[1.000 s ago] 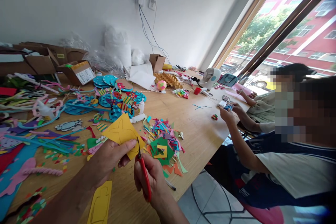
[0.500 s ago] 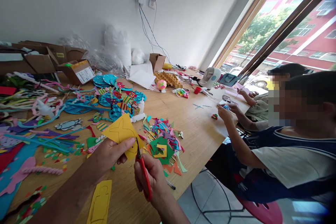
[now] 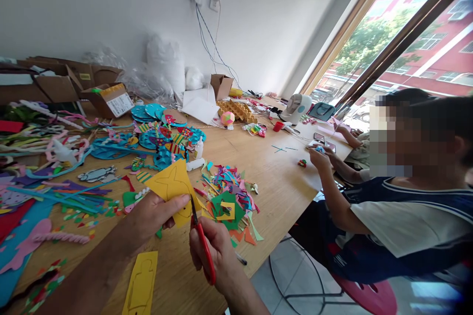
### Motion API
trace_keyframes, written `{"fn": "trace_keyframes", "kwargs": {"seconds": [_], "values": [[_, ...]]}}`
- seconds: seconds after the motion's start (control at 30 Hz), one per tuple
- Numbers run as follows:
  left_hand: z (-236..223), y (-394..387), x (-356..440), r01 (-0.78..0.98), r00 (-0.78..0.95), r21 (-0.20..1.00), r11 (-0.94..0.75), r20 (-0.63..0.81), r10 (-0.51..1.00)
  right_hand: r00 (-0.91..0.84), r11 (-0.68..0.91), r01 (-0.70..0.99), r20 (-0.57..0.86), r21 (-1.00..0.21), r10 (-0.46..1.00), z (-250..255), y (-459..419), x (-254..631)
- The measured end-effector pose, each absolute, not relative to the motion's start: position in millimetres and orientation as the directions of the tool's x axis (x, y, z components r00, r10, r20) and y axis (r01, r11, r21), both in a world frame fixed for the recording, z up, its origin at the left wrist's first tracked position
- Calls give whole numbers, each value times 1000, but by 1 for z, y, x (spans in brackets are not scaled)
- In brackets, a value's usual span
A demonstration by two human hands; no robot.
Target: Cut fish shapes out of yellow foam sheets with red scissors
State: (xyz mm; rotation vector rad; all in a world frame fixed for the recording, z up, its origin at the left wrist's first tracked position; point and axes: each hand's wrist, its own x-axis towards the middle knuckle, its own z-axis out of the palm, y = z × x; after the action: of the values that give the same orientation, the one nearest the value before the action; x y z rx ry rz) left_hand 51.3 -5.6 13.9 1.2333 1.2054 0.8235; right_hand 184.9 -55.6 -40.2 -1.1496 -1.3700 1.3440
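Pinched in my left hand is a yellow sheet with a star-like outline drawn on it in dark line. My right hand grips red-handled scissors, whose dark blades meet the right side of the sheet beside my left thumb. A cut strip of the sheet bends away to the right of the blades. Below my left hand, another yellow piece with a drawn outline lies on the table. To the right of the sheet is a heap of coloured scraps, with a green piece at its near side.
Blue discs with fish cutouts and a glue bottle stand behind the sheet. Pipe cleaners and felt strips crowd the left. A pen lies near the table edge. Two people sit at the right; a white fan stands beyond.
The scissors and sheet have shifted only slightly, and the cut strip stands further apart from the sheet. The nearer person at the right has leaned a little to the left.
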Motion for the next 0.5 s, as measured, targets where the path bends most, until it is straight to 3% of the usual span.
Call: {"fn": "trace_keyframes", "kwargs": {"seconds": [0.3, 0.5], "values": [[3, 1, 36, 189, 351, 966, 174, -232, 907, -183, 43, 193, 7, -980, 983, -47, -55, 189], [6, 4, 36, 251, 350, 952, 175, -258, 900, -185, 82, 263, 33, -961, 982, -47, -58, 190]]}}
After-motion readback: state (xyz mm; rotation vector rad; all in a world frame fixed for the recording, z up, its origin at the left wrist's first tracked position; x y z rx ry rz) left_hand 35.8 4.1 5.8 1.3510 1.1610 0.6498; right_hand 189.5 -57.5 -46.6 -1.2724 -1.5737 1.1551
